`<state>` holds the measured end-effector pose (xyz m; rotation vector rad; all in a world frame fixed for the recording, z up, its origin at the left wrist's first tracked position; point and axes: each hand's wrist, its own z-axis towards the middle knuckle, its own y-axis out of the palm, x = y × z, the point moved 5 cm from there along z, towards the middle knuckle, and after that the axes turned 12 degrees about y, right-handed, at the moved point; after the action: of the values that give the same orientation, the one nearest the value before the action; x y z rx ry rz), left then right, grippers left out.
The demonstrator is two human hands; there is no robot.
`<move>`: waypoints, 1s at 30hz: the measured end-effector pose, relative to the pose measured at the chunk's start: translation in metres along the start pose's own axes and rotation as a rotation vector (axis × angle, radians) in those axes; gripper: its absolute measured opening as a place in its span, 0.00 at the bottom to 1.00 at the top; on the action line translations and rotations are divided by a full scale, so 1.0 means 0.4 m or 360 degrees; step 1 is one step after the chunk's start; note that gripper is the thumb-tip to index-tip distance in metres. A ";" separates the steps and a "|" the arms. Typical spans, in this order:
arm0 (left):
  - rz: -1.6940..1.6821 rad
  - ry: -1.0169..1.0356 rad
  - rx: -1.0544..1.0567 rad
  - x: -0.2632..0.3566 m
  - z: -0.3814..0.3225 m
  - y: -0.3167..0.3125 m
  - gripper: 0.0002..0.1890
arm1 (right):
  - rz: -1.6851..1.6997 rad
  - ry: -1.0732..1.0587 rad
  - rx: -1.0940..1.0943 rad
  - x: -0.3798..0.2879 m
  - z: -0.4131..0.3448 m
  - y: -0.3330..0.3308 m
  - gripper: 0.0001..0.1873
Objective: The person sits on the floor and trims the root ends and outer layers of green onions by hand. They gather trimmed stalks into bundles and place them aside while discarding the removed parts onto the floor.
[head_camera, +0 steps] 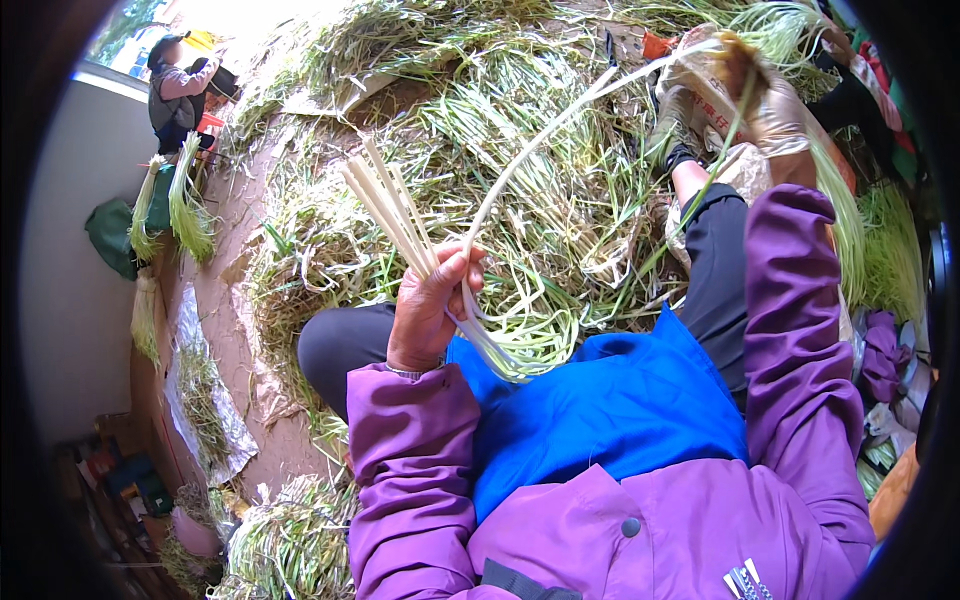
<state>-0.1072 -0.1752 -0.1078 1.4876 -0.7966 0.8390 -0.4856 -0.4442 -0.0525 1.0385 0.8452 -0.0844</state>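
Note:
My left hand [435, 289] is bare and closed around a bunch of pale, slender leafy vegetable stalks [394, 214], cut ends upward. Their long green leaves [532, 330] trail below over a blue apron [600, 405] on my lap. One longer pale stalk [517, 161] arches from this hand up to the right. Its far end reaches my right hand [765, 109], which wears a pale glove with brown, motion-blurred fingertips. A thin green leaf [701, 199] hangs down from the right hand's grip. Blur hides exactly how the fingers meet the stalk end.
Discarded leaves [525, 127] heap the floor before me. A printed sack [712, 112] lies by my foot. Bundled stalks [191, 199] stand by the left wall; more greens [889, 247] lie at right. One person [176, 90] sits far left; another person's sleeve [874, 86] shows upper right.

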 end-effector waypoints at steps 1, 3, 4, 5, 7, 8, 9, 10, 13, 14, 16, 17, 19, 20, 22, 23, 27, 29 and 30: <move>-0.0021 -0.0013 -0.0040 0.001 -0.007 -0.003 0.13 | 0.0049 0.0091 -0.0035 -0.060 0.008 -0.040 0.18; -0.0012 -0.0060 -0.0048 -0.001 -0.017 -0.013 0.13 | 0.0000 -0.0091 0.0363 -0.164 -0.053 -0.146 0.15; -0.0034 -0.0070 -0.0046 -0.002 -0.020 -0.017 0.13 | -0.0031 -0.0102 0.0412 -0.196 -0.073 -0.179 0.15; -0.0057 -0.0083 -0.0042 -0.004 -0.022 -0.019 0.13 | -0.0115 -0.0136 0.0510 -0.231 -0.093 -0.202 0.15; -0.0113 -0.0068 0.0011 -0.001 -0.023 -0.024 0.13 | -0.0298 -0.0301 0.1307 -0.280 -0.150 -0.253 0.16; -0.0153 -0.0051 0.0063 0.000 -0.022 -0.025 0.14 | -0.0240 -0.0334 0.1249 -0.270 -0.162 -0.243 0.15; -0.0210 -0.0018 0.0090 0.003 -0.019 -0.024 0.14 | -0.0203 -0.0371 0.1223 -0.255 -0.169 -0.224 0.15; -0.0212 -0.0014 0.0143 0.003 -0.013 -0.025 0.15 | -0.0473 -0.0258 0.1545 -0.224 -0.175 -0.212 0.16; 0.0010 0.0029 0.0333 -0.016 -0.003 -0.020 0.12 | -0.1257 0.0623 0.0747 0.004 -0.137 -0.071 0.11; 0.0085 0.0015 0.0371 -0.030 0.003 -0.012 0.11 | -0.1613 0.1162 0.0838 0.133 -0.105 -0.070 0.11; 0.0172 -0.0055 0.0341 -0.061 0.010 0.010 0.11 | -0.2606 0.1117 0.0102 0.336 -0.115 0.050 0.21; 0.0218 -0.0089 0.0307 -0.078 0.010 0.024 0.11 | -0.2601 0.1256 0.0177 0.434 -0.120 0.091 0.21; 0.0331 -0.0144 0.0235 -0.109 0.007 0.049 0.12 | -0.1961 0.1105 0.0016 0.546 -0.108 0.203 0.26; 0.0356 -0.0176 0.0189 -0.120 0.008 0.059 0.12 | -0.1786 0.1090 -0.0073 0.593 -0.090 0.251 0.26; 0.0368 -0.0151 0.0097 -0.126 0.010 0.071 0.13 | -0.1371 0.1040 0.0023 0.633 -0.070 0.313 0.22; 0.0345 -0.0126 0.0158 -0.120 0.011 0.062 0.13 | -0.1050 0.1090 0.0082 0.637 -0.064 0.331 0.20; 0.0347 0.0046 0.0488 -0.062 0.012 -0.005 0.14 | -0.1506 0.1171 0.0212 0.589 -0.037 0.335 0.15; 0.0131 0.0065 0.0543 -0.047 0.011 -0.023 0.16 | -0.1530 0.1490 -0.0078 0.615 -0.058 0.352 0.14; 0.0048 0.0001 0.0532 -0.046 0.009 -0.025 0.19 | -0.1477 0.1498 -0.0237 0.636 -0.068 0.374 0.14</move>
<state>-0.1078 -0.1777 -0.1290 1.7708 -0.7029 1.0324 -0.2601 -0.2627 -0.1164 0.4256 2.1155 -0.3222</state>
